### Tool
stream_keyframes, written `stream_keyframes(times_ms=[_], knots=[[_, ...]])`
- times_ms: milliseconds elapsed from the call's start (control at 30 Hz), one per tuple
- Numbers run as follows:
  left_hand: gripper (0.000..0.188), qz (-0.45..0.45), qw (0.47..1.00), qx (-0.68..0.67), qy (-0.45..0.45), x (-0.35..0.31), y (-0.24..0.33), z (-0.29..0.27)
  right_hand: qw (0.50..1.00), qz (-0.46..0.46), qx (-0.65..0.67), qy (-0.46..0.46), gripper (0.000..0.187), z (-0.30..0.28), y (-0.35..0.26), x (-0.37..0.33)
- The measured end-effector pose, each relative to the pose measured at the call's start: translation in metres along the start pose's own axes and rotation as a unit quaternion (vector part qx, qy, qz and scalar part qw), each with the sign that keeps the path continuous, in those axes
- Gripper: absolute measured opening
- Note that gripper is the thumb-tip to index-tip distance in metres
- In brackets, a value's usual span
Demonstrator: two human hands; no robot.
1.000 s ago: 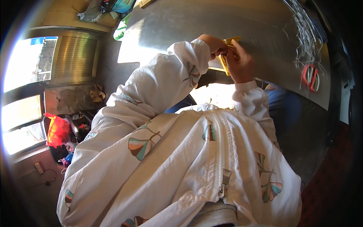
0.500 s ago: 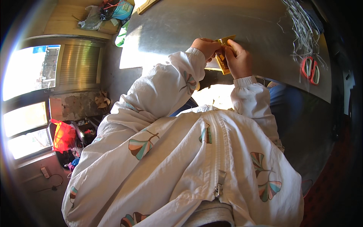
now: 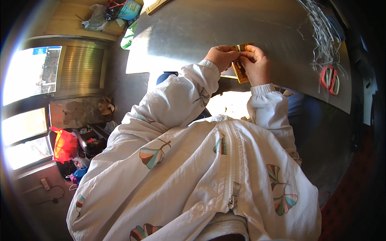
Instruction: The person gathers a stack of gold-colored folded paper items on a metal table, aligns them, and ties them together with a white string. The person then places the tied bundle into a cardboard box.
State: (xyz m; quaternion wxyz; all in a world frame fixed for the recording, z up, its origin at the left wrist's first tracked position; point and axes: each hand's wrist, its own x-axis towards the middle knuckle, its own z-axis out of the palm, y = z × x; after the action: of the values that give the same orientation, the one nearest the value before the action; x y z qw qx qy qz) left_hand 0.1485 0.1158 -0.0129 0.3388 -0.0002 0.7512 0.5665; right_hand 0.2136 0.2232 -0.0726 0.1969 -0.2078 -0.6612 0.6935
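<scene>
A shiny gold, flat packet or small stack of packets (image 3: 240, 74) is upheld between my two hands, over the near edge of the grey table. My left hand (image 3: 222, 57) is closed with its fingertips pinched at the packet's middle. My right hand (image 3: 256, 64) grips the packet's right side, thumb and forefinger meeting the left fingertips. The fingers cover much of the packet, and whether something thin is pinched between the fingertips is hidden.
On the grey table (image 3: 193, 28), a bunch of silvery-white thin strips (image 3: 323, 40) lies at the far right, beside red-handled scissors (image 3: 330, 80). A wooden piece (image 3: 157, 5) sits at the far edge. A red plastic bag (image 3: 64, 144) stands off to the left.
Both hands and the packet have shifted slightly nearer and to the right. The fingertips have drawn closer together at the packet's middle.
</scene>
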Motion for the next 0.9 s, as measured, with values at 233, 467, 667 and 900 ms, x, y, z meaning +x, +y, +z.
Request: stream_keyframes(times_ms=[233,467,667,900], knots=[[0.019,0.111,0.991,0.066,0.026,0.005,-0.015,0.001,0.999,-0.037,-0.011,0.029,0.033,0.003,-0.003,-0.006],[0.02,0.167,0.979,0.102,0.054,0.008,-0.022,0.001,0.997,-0.043,0.048,0.048,0.032,0.006,-0.003,-0.009],[0.02,0.156,0.977,0.134,0.053,0.007,-0.02,0.001,0.995,-0.073,-0.006,0.062,0.031,0.005,-0.002,-0.009],[0.019,0.181,0.971,0.158,0.018,0.006,-0.017,-0.001,0.996,-0.068,-0.026,0.06,0.031,0.004,-0.004,-0.01]])
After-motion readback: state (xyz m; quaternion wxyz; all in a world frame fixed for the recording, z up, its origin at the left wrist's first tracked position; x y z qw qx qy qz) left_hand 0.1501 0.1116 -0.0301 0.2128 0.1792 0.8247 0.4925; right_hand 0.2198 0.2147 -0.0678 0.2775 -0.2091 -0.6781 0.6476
